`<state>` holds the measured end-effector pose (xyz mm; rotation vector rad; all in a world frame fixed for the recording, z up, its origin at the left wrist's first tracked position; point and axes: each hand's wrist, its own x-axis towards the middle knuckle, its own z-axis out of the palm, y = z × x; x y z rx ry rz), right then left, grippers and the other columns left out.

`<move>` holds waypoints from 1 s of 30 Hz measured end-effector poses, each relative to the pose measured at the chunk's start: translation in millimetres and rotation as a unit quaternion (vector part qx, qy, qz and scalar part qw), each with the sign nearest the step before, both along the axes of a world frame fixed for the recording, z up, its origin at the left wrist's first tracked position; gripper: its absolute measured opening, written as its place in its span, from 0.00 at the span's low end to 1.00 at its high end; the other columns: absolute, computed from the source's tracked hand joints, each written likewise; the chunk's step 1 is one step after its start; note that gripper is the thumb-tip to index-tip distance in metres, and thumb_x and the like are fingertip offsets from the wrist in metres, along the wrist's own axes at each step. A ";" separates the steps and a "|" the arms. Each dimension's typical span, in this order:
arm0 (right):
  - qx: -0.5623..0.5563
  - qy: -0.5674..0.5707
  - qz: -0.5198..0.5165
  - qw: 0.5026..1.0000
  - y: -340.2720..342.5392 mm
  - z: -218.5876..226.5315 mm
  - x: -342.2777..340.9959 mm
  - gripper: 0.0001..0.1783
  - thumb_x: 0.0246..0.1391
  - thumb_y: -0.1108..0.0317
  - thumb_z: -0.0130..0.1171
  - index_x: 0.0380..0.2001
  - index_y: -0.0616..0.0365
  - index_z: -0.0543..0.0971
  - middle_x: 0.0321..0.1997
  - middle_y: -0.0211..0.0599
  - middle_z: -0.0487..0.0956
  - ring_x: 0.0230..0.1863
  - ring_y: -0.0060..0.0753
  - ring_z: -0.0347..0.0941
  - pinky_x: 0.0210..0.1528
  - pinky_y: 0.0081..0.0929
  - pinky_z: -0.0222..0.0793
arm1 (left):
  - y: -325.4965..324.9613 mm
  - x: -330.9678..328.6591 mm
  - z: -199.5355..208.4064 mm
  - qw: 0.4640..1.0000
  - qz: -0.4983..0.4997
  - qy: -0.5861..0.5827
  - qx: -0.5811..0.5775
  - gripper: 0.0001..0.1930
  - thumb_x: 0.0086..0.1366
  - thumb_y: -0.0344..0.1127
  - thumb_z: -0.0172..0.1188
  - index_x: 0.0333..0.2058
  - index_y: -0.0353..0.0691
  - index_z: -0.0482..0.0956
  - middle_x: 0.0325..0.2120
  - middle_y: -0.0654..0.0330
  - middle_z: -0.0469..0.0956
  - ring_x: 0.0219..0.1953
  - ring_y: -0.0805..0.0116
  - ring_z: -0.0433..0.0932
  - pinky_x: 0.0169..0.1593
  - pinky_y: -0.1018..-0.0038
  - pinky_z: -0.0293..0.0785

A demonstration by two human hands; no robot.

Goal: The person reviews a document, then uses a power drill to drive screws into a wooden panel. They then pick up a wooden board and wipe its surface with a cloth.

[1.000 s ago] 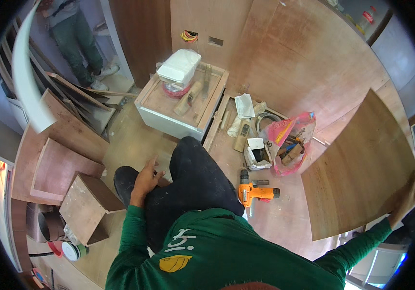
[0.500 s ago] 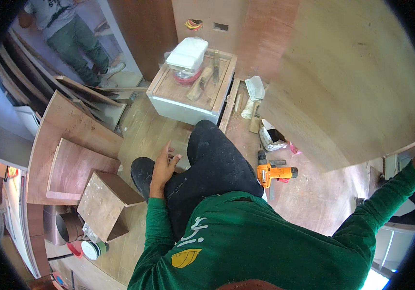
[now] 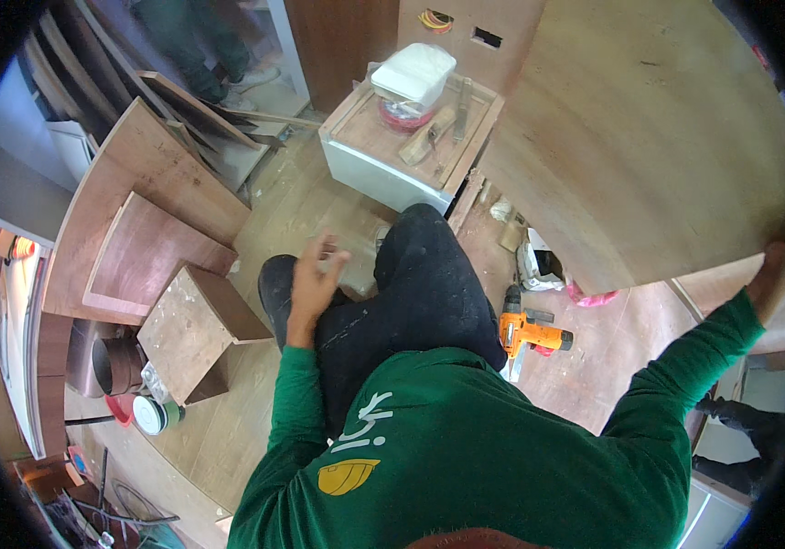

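Head view: right hand [image 3: 781, 265] clamped on the edge of a big wooden board [image 3: 649, 128], lifted off the floor over the orange drill [image 3: 534, 331]. Left hand [image 3: 315, 279] open, empty, hovering above the knee. Board not yet set down.

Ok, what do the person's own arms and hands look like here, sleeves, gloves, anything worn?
Both arms wear long green sleeves of one top, reaching to the wrists. The left hand is bare, with no glove and no watch visible. The right hand also looks bare, though it sits at the picture's dark rim and is hard to see. A yellow and white emblem marks the top's front.
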<state>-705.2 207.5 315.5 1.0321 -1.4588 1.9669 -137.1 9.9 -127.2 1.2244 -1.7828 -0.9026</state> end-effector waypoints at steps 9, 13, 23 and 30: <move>0.022 -0.001 -0.027 0.999 -82.9 -59.5 -8.0 0.22 0.61 0.63 0.75 0.48 0.72 0.85 0.47 0.44 0.88 0.45 0.28 0.83 0.49 0.20 0.78 | 105.7 161.9 -61.7 0.955 0.295 -0.007 0.023 0.25 0.79 0.39 0.60 0.68 0.32 0.71 0.43 0.60 0.79 0.44 0.74 0.75 0.50 0.76 0.73; 0.057 -0.027 -0.073 0.995 -100.1 -58.8 -8.8 0.23 0.63 0.58 0.73 0.45 0.72 0.86 0.43 0.40 0.88 0.42 0.26 0.82 0.46 0.22 0.77 | 191.7 174.3 -104.7 0.961 0.213 -0.037 0.174 0.23 0.77 0.32 0.58 0.67 0.33 0.71 0.38 0.62 0.81 0.39 0.74 0.77 0.45 0.77 0.74; 0.226 0.136 -0.159 0.951 -131.1 -21.8 21.5 0.26 0.61 0.53 0.74 0.49 0.68 0.87 0.44 0.38 0.87 0.44 0.24 0.81 0.48 0.21 0.75 | 325.1 125.3 -134.2 0.932 0.137 -0.209 0.264 0.24 0.74 0.38 0.58 0.66 0.38 0.73 0.44 0.52 0.87 0.41 0.57 0.85 0.43 0.61 0.79; 0.196 0.180 -0.015 0.964 -190.7 5.9 49.2 0.23 0.67 0.61 0.66 0.57 0.67 0.83 0.57 0.44 0.83 0.57 0.29 0.78 0.62 0.24 0.71 | 333.6 111.7 -137.1 0.888 0.165 -0.300 0.308 0.24 0.74 0.40 0.57 0.65 0.40 0.74 0.43 0.49 0.87 0.41 0.52 0.86 0.43 0.58 0.80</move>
